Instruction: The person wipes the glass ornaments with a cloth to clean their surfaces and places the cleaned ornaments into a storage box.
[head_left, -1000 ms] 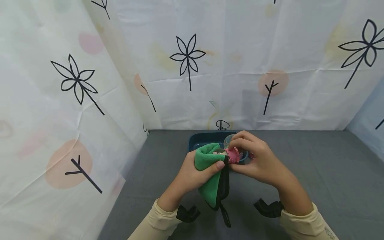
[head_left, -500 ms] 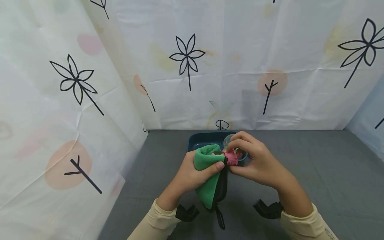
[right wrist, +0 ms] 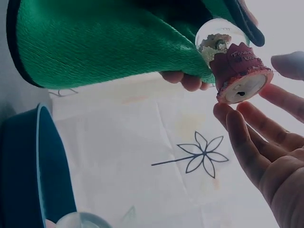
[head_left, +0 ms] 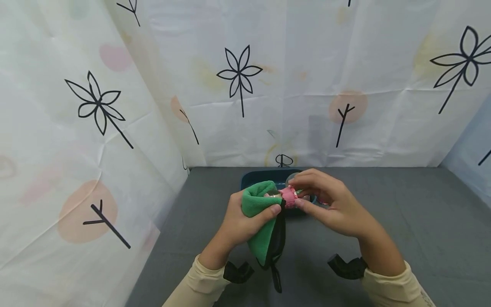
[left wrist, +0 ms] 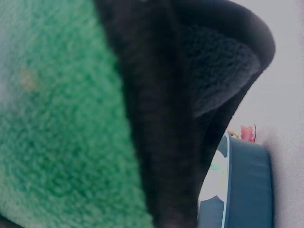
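A small snow globe (right wrist: 237, 66) with a dark pink base is tilted between the hands, its pale underside facing the right wrist camera. My left hand (head_left: 245, 217) grips a green cloth (head_left: 258, 199) with black edging, folded about the clear dome. The cloth fills most of the left wrist view and hides that hand there. Around the pink base (head_left: 289, 197), my right hand (head_left: 333, 204) has its fingertips and thumb, with fingertips at the rim and the thumb close beside it in the right wrist view. A black loop hangs from the cloth's lower corner.
Behind the hands stands a dark blue tray (head_left: 255, 179) on the grey table (head_left: 414, 221). Another clear dome (right wrist: 83, 221) shows at the tray. Beyond the tray's wall lies a small pinkish object (left wrist: 247, 133). A printed white curtain (head_left: 184, 64) hangs behind the table.
Both hands and the cloth have shifted slightly left. The snow globe's base has turned to a more sideways pose, and the right fingers have spread and shifted around it.
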`<state>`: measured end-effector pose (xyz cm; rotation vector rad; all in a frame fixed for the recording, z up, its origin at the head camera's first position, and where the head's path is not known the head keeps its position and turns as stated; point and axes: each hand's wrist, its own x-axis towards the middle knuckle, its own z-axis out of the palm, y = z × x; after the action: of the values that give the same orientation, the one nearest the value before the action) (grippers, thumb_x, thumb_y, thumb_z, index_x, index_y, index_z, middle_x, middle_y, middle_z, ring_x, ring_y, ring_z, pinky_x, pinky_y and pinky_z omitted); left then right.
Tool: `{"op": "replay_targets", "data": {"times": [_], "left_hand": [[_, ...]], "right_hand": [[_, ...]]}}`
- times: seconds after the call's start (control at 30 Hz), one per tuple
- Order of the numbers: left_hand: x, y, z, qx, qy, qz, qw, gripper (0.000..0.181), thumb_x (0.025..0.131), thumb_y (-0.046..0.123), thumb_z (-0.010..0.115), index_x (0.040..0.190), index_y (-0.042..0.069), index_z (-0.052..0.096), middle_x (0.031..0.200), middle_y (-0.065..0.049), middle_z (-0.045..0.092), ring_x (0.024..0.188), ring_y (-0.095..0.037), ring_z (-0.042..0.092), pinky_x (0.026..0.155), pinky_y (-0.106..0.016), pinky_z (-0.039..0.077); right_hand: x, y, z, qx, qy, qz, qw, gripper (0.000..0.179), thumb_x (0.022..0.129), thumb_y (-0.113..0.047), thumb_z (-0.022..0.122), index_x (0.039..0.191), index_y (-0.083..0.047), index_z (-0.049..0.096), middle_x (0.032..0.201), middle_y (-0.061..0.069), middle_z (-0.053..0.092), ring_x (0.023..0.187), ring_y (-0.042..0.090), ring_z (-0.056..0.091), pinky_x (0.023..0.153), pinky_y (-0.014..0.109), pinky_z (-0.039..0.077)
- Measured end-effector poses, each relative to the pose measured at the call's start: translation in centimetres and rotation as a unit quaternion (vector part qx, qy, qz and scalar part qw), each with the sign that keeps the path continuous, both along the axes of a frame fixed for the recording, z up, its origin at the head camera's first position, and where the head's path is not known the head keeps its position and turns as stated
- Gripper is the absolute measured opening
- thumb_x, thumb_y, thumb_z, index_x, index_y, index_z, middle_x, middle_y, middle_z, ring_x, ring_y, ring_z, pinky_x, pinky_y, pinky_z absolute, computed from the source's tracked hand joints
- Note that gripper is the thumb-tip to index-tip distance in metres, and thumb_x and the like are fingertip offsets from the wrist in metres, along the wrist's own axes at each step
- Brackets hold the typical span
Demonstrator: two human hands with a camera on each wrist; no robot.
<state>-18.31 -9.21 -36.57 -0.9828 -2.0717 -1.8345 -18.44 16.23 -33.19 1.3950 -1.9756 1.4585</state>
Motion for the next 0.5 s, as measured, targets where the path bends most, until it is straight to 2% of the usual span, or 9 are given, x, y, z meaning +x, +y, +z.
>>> {"op": "replay_targets", "data": {"times": [0.1,0.17,0.23,0.37,0.43,0.5], "left_hand": [[0.01,-0.05,-0.03,0.009,0.007,0.004,0.9999,0.02,0.094,0.015,0.081,0.111,0.007,0.074,0.092,-0.014,0.073,0.075,-0.011,0.069,0.066,-0.037,0.066],[0.03,-0.11,-0.09,0.011,0.008,0.005,0.9999,0.024,0.093,0.015,0.082,0.114,0.006,0.074,0.094,-0.015,0.075,0.077,-0.012,0.071,0.068,-0.037,0.067],[0.11,-0.17,-0.08,0.012,0.005,0.005,0.9999,0.028,0.092,0.017,0.083,0.117,0.006,0.074,0.096,-0.014,0.075,0.079,-0.012,0.071,0.07,-0.037,0.067],[0.2,-0.21,-0.04,0.01,0.013,-0.001,0.9999,0.032,0.091,0.02,0.084,0.119,0.007,0.072,0.097,-0.013,0.075,0.081,-0.012,0.071,0.071,-0.036,0.067],[0.22,-0.19,-0.02,0.01,0.021,-0.005,0.9997,0.031,0.091,0.02,0.084,0.117,0.008,0.072,0.096,-0.011,0.074,0.08,-0.013,0.07,0.07,-0.036,0.066],[0.22,-0.15,-0.03,0.009,0.031,-0.008,0.9994,0.03,0.091,0.018,0.083,0.117,0.007,0.072,0.096,-0.011,0.074,0.08,-0.013,0.07,0.069,-0.036,0.066]], "right_hand": [[0.08,0.08,-0.02,0.005,-0.024,-0.009,0.9997,0.047,0.089,0.023,0.066,0.133,0.005,0.063,0.129,0.016,0.065,0.118,0.014,0.067,0.095,0.027,0.062],[0.13,0.17,-0.08,0.009,-0.032,-0.03,0.999,0.045,0.091,0.021,0.066,0.132,0.004,0.064,0.129,0.012,0.067,0.116,0.013,0.069,0.093,0.027,0.063],[0.22,0.29,-0.12,0.015,-0.042,-0.054,0.9976,0.041,0.094,0.017,0.065,0.132,0.002,0.065,0.124,0.008,0.071,0.103,0.01,0.072,0.083,0.025,0.064],[0.43,0.43,-0.11,0.041,-0.086,-0.075,0.9926,0.035,0.101,0.008,0.061,0.133,-0.005,0.066,0.093,0.0,0.074,0.072,0.008,0.069,0.057,0.026,0.057],[0.48,0.38,-0.06,0.052,-0.104,-0.066,0.991,0.033,0.103,0.006,0.058,0.133,-0.005,0.066,0.079,-0.002,0.07,0.064,0.01,0.065,0.052,0.029,0.054],[0.5,0.29,-0.03,0.06,-0.114,-0.059,0.9899,0.032,0.104,0.005,0.058,0.134,-0.005,0.066,0.074,-0.001,0.069,0.062,0.011,0.065,0.051,0.03,0.053]]}}
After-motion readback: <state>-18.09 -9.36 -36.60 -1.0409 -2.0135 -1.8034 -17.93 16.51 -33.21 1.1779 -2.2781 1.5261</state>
